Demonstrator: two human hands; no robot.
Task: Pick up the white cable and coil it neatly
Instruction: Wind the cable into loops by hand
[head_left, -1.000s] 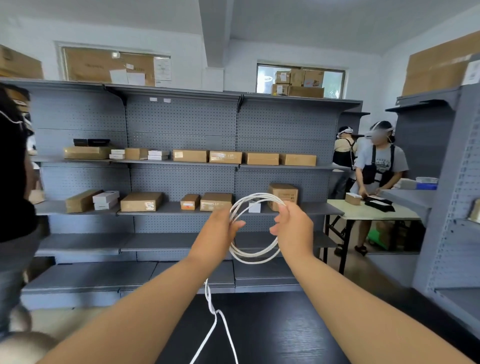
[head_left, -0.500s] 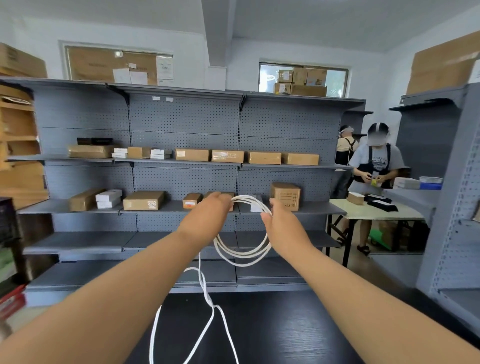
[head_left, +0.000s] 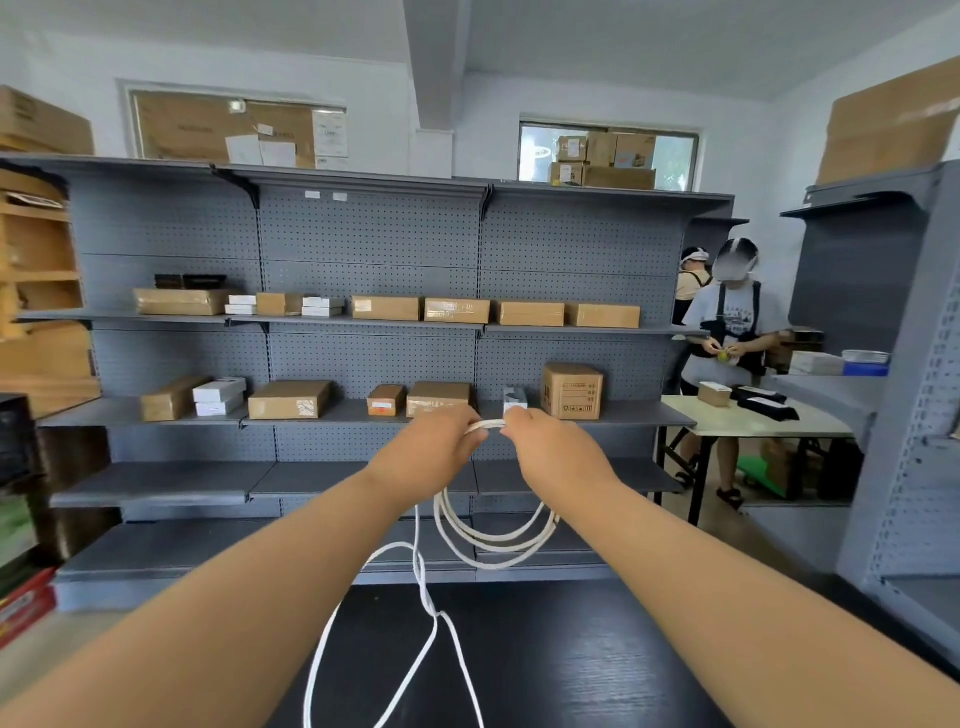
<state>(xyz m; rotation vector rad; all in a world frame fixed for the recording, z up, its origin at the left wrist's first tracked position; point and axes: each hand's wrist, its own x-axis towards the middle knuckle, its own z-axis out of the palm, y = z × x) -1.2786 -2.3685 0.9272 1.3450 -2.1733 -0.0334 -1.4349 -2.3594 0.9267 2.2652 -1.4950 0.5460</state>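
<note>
A person's 2 bare arms reach forward from the near edge, hands raised side by side in front of grey shelving. The left hand (head_left: 431, 451) and the right hand (head_left: 553, 451) are almost touching, each closed around the top of a white cable (head_left: 491, 540). A short stretch of the cable shows between the 2 fists. Below the hands the cable hangs in several loose loops, gathered one over another, sagging between the wrists. From the left hand a loose length drops straight down, crosses itself once, then splits into strands that run off the near edge over a black table (head_left: 571, 660).

Beyond the hands stands a wide grey pegboard shelving unit (head_left: 363, 249) with several shelves. Brown cardboard boxes (head_left: 457, 310) sit in a row on an upper shelf, and more boxes, some white, sit on the shelf below. A taller brown box (head_left: 572, 391) stands just right of the hands, further back.

At the far right, a person in a dark apron (head_left: 732, 332) stands behind a pale table (head_left: 753, 423) holding something small in both hands. A 2nd person is partly hidden behind them. More grey shelving (head_left: 914, 415) fills the right edge.
</note>
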